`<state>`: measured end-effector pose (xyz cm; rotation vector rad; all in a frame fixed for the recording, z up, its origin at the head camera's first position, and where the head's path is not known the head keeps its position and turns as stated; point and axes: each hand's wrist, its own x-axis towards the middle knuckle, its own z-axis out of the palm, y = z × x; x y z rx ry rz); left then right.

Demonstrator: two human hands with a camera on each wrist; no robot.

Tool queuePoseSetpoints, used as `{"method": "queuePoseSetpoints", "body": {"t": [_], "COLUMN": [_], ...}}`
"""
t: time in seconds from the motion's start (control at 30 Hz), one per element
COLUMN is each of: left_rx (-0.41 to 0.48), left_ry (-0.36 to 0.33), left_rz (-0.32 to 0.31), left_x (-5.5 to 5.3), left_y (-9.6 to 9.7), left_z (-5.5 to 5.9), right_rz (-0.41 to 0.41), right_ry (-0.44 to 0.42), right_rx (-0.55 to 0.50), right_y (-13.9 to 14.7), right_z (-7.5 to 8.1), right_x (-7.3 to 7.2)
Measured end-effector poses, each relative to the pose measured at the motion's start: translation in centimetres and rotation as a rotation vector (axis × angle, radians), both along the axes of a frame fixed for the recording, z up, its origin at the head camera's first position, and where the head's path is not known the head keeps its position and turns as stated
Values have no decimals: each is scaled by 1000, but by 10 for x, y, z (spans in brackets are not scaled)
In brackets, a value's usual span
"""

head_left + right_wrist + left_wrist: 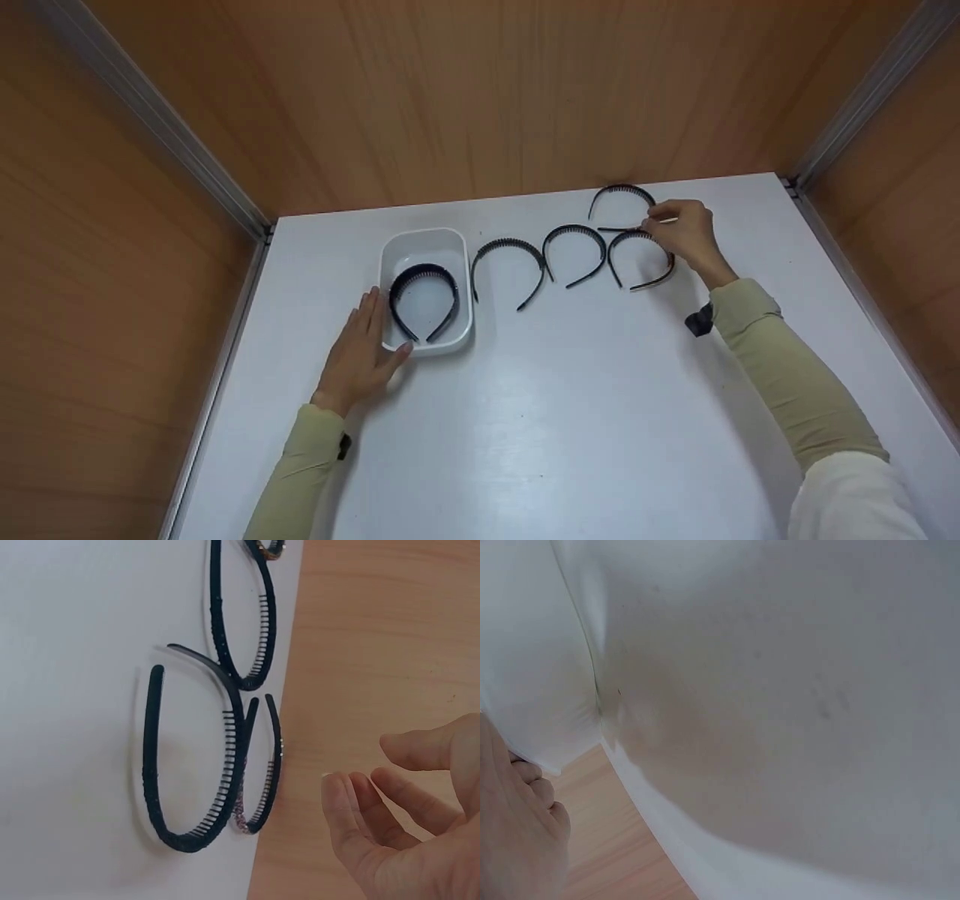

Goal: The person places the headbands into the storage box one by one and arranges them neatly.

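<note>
Just beside right hand (686,232), rearmost headband (622,187), on tabletop (570,420)

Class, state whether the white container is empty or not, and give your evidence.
Not empty: in the head view, at least one black headband lies inside the white container.

Four loose dark headbands (508,242), white tub (409,247) alongside

In the head view, your right hand (684,234) hides the right side of the rear headband (622,188), and your left hand (358,354) covers some of the tray's (424,247) left rim. You can't count the headbands (424,268) nested inside. Your left sleeve (296,472) runs off the bottom. The left wrist view crops your left hand; the right wrist view crops your right.
</note>
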<state>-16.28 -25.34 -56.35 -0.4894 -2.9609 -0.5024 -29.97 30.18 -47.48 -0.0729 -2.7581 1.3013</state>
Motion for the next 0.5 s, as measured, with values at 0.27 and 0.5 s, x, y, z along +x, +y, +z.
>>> {"method": "queuePoseSetpoints", "body": {"t": [0.27,0.5], "left_rx": [-7,9], "left_ry": [4,20], "left_rz": [-3,0], "left_x": [0,0], "left_y": [0,0], "left_z": [0,-2], "right_rz": [-35,-46], "right_ry": [-2,-38], "right_rx": [31,45], "right_y": [14,26], "right_z": [-4,-16], "right_x": [-3,-8]}}
